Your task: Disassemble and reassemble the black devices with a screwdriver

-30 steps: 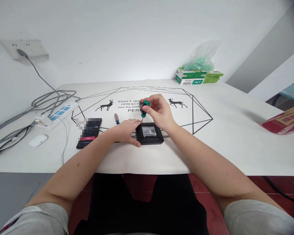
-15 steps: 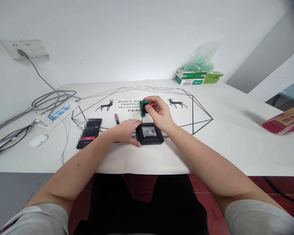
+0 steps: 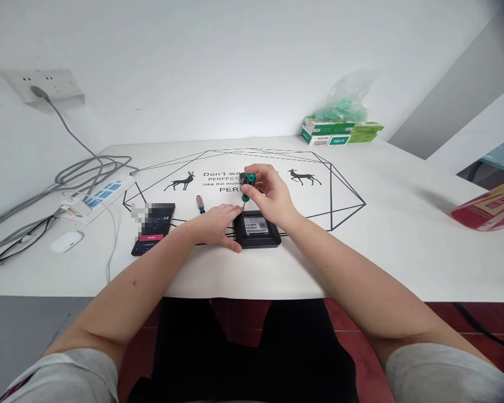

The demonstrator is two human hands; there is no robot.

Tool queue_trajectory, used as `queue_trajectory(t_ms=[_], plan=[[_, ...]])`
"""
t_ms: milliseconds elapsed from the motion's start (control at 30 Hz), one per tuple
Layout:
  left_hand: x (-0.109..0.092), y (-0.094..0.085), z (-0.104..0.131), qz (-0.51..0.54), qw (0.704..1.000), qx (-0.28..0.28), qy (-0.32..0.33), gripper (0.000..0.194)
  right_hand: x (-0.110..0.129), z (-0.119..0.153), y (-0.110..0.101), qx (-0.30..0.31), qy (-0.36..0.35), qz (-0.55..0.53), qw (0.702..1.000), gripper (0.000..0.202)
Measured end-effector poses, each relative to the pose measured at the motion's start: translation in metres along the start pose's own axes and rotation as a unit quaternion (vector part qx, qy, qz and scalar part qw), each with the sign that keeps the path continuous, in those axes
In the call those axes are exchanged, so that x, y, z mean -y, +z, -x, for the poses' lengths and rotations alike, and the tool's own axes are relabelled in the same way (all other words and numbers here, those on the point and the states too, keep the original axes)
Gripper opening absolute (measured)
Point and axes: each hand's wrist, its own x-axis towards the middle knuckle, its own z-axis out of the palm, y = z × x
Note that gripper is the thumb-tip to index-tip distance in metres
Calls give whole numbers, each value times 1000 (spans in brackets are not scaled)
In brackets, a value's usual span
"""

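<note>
A flat black plastic box (image 3: 258,242) with a white printed label lies on the table in front of me. My left hand (image 3: 217,225) grips its left side, fingertips at the far corner and thumb at the near one. My right hand (image 3: 273,193) is closed around the green and black handle of a screwdriver (image 3: 248,180). The screwdriver stands almost upright, its shaft reaching down to the box's far left corner; the tip is too small to make out. A second small screwdriver (image 3: 200,204) with a clear handle lies just beyond my left hand.
To the left are a phone (image 3: 154,229), a white earbud case (image 3: 67,241), glasses (image 3: 23,240) and a power strip (image 3: 105,196) with coiled grey cables. Green and white boxes (image 3: 327,131) under a plastic bag stand at the back right. A red package (image 3: 487,210) sits at the right.
My right hand's fingers have shifted slightly around the screwdriver handle, the thumb moving a little left. My left hand and the black box stay in place.
</note>
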Motion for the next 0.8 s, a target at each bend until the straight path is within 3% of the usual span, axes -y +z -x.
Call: queue_trajectory(t_ms=[233,433,567,733,800], plan=[[2,2,-1,-2,1000,-1,0,120,2,1,-1,39,8,-21,999,35],[4,2,-1,5,1000,-4,3,120,0,0,1,20,0,5,1000,37],[3,2,0,-2,1000,-1,-3,124,-2,-3,0,-33,16,19,999,39],[-11,8,-1,1,1000,2,11,132,1,-17,-21,-123,75,137,980,31],[-19,13,-3,10,1000,-10,27,124,2,-23,-32,-109,117,254,954,29]])
